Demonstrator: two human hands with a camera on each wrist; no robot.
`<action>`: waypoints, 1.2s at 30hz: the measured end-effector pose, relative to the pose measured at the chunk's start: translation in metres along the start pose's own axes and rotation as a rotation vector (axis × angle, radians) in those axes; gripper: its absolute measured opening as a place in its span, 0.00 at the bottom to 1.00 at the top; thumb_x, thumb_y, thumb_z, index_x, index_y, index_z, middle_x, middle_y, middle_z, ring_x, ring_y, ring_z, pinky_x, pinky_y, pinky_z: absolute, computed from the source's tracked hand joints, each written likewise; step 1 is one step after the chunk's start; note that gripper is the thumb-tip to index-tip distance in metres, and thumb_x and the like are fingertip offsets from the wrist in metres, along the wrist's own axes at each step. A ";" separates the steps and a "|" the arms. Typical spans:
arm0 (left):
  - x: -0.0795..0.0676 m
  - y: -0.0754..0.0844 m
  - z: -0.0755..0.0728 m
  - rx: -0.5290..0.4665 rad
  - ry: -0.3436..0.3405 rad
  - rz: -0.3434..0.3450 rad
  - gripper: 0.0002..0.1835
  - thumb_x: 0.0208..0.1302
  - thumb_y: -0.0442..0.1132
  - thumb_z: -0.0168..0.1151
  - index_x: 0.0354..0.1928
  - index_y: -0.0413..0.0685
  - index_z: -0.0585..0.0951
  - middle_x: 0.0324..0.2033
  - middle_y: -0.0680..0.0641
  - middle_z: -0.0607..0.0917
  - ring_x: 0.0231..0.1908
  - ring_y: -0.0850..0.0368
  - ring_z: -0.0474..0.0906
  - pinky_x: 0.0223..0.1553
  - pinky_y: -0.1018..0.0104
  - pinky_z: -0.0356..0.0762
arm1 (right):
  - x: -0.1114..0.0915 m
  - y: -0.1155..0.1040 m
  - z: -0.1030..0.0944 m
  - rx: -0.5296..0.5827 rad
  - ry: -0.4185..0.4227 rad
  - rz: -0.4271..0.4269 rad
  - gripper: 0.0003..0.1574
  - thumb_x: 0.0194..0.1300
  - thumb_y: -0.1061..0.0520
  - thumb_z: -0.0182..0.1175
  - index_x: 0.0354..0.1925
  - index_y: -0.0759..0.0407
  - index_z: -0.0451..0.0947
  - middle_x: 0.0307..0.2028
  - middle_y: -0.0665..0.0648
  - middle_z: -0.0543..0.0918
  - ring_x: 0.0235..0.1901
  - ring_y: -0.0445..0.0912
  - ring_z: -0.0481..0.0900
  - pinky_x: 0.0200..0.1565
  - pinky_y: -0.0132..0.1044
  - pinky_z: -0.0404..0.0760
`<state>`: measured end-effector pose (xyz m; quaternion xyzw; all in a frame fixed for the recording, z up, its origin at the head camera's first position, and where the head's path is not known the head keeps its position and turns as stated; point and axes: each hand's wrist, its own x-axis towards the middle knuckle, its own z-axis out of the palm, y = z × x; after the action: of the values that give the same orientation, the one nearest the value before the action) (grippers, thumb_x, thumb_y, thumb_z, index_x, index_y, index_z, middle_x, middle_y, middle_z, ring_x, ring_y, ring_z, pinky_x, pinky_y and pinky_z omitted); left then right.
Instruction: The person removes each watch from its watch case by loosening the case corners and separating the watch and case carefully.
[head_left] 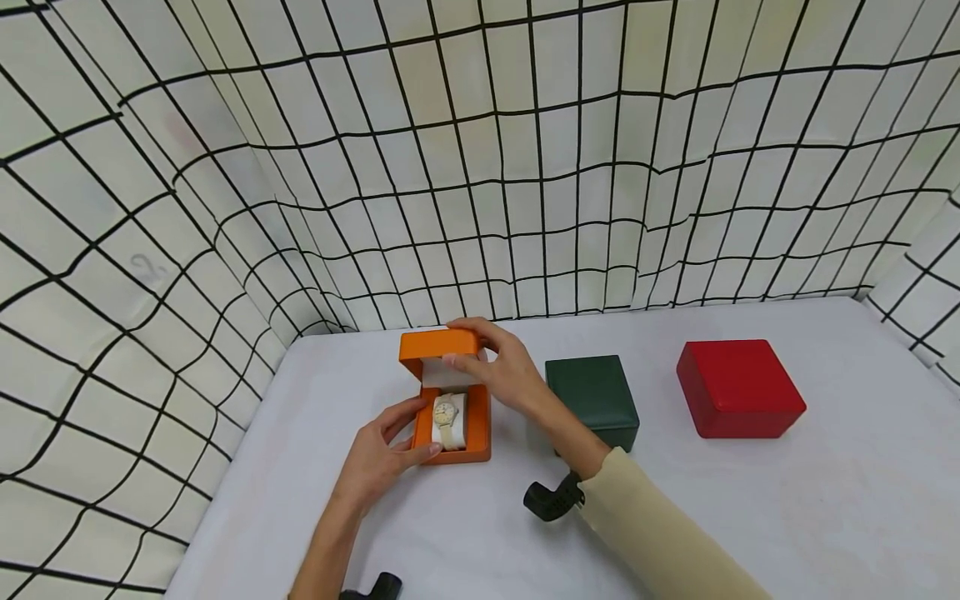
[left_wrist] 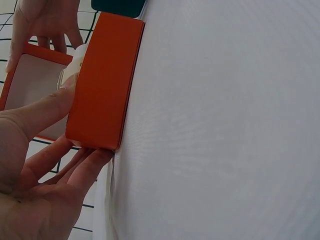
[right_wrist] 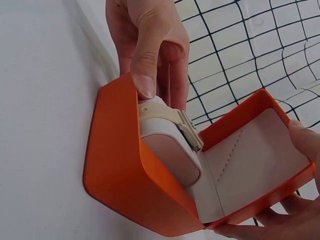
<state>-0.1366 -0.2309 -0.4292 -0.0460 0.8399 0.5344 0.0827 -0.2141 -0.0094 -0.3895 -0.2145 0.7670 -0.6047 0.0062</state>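
Note:
An orange watch box (head_left: 482, 427) stands with its lid (head_left: 431, 344) raised on the white table. Inside, a cream-strapped wristwatch (head_left: 445, 413) is wrapped round a white cushion (right_wrist: 172, 155). My left hand (head_left: 377, 454) grips the base at its left side, its thumb over the front rim close to the strap. With my right hand (head_left: 508, 371) I hold the lid by its right side, thumb on the inner edge and fingers behind, as the right wrist view shows. The white lining (right_wrist: 260, 155) of the lid faces the watch.
A green box (head_left: 591, 392) sits right of the orange one, partly behind my right forearm. Farther right is a red box (head_left: 738, 387). Black netting over white sheeting (head_left: 555, 192) rises behind and at both sides of the white tabletop (head_left: 540, 558).

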 end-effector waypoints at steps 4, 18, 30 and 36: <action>0.000 0.000 0.000 0.002 0.001 -0.002 0.40 0.58 0.39 0.79 0.73 0.53 0.74 0.77 0.43 0.70 0.78 0.44 0.64 0.69 0.50 0.75 | 0.002 0.000 0.000 0.003 0.009 0.020 0.32 0.71 0.50 0.68 0.70 0.49 0.75 0.63 0.57 0.83 0.61 0.53 0.77 0.64 0.54 0.77; -0.001 0.003 0.001 0.017 0.011 -0.005 0.39 0.58 0.39 0.79 0.72 0.53 0.74 0.77 0.44 0.69 0.79 0.44 0.63 0.69 0.49 0.75 | 0.006 -0.001 -0.001 -0.019 0.027 0.077 0.34 0.74 0.47 0.65 0.74 0.43 0.70 0.65 0.61 0.79 0.65 0.59 0.79 0.59 0.50 0.84; -0.001 0.002 0.000 0.011 0.000 -0.003 0.40 0.58 0.39 0.80 0.72 0.54 0.74 0.77 0.44 0.69 0.79 0.44 0.62 0.69 0.49 0.74 | 0.006 -0.003 0.000 -0.032 0.038 0.118 0.35 0.74 0.46 0.65 0.74 0.39 0.69 0.67 0.60 0.76 0.66 0.60 0.77 0.61 0.52 0.84; -0.001 0.002 0.000 0.003 0.002 0.005 0.40 0.57 0.39 0.80 0.72 0.54 0.74 0.77 0.44 0.69 0.79 0.45 0.62 0.69 0.49 0.74 | 0.000 -0.006 0.001 -0.053 0.059 0.118 0.37 0.74 0.44 0.64 0.76 0.41 0.66 0.68 0.61 0.76 0.68 0.60 0.76 0.61 0.53 0.84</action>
<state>-0.1360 -0.2301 -0.4278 -0.0444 0.8409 0.5333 0.0807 -0.2119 -0.0112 -0.3844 -0.1510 0.7939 -0.5888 0.0137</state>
